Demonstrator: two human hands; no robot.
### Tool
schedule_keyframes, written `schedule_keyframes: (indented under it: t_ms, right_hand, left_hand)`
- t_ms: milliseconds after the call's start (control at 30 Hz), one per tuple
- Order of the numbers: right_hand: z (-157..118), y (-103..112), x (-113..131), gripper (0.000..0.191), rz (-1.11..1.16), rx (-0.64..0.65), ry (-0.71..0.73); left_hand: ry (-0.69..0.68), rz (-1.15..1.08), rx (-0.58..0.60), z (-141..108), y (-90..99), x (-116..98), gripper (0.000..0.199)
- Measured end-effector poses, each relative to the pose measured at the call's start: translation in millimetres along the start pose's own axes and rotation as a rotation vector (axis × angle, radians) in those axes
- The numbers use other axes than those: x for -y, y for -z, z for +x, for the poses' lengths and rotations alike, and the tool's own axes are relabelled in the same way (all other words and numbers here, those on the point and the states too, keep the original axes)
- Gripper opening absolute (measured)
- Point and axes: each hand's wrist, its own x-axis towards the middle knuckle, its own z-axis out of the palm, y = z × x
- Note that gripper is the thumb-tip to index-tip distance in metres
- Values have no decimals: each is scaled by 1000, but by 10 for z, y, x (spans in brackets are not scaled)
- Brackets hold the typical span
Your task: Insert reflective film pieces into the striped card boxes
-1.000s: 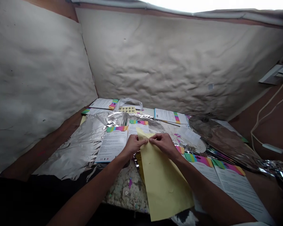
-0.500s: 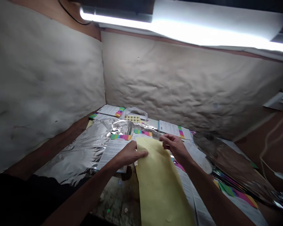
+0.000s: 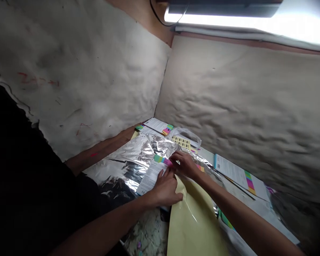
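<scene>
A long yellow paper sheet (image 3: 196, 220) runs from the near edge up to my hands, its top end bent. My left hand (image 3: 165, 188) is closed on that top end, thumb over the paper, with its other fingers reaching onto a printed white card (image 3: 150, 177). The card has a strip of coloured tabs along its far edge and lies on silver foil film. My right hand (image 3: 185, 164) is pinched at the card's pink corner, just beyond the left fingers. What lies under both sets of fingertips is partly hidden.
Silver foil film (image 3: 117, 160) covers the left of the table. Further cards (image 3: 157, 125) lie at the back, near a clear plastic bag (image 3: 186, 133) and a sheet of yellow stickers (image 3: 180, 142). Another card stack (image 3: 232, 170) lies to the right. Paper-covered walls enclose the table.
The view has swung left. My right hand has moved from the yellow sheet's right side to the printed card's corner. My left hand has brought the sheet's top close against that card.
</scene>
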Motion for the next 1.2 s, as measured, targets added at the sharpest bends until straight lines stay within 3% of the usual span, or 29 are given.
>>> schedule_keyframes:
  t_ms: [167, 367, 533, 900, 1033, 1200]
  right_hand:
    - [10, -177, -124, 19, -59, 100, 40]
    - [57, -201, -132, 23, -109, 140, 79]
    - [66, -220, -144, 22, -117, 179, 76]
    - [245, -11, -39, 25, -95, 413, 181]
    - [118, 91, 1, 34, -72, 502, 194]
    - [-82, 35, -12, 43, 8, 508, 176]
  left_hand:
    - [-4, -26, 28, -4, 3, 20, 39]
    - [3, 29, 68, 2, -28, 28, 49]
    - [9, 35, 64, 8, -28, 31, 45]
    - [9, 56, 82, -4, 1, 19, 52]
    - [14, 63, 92, -9, 18, 18, 60]
    - [11, 88, 123, 0, -1, 30, 62]
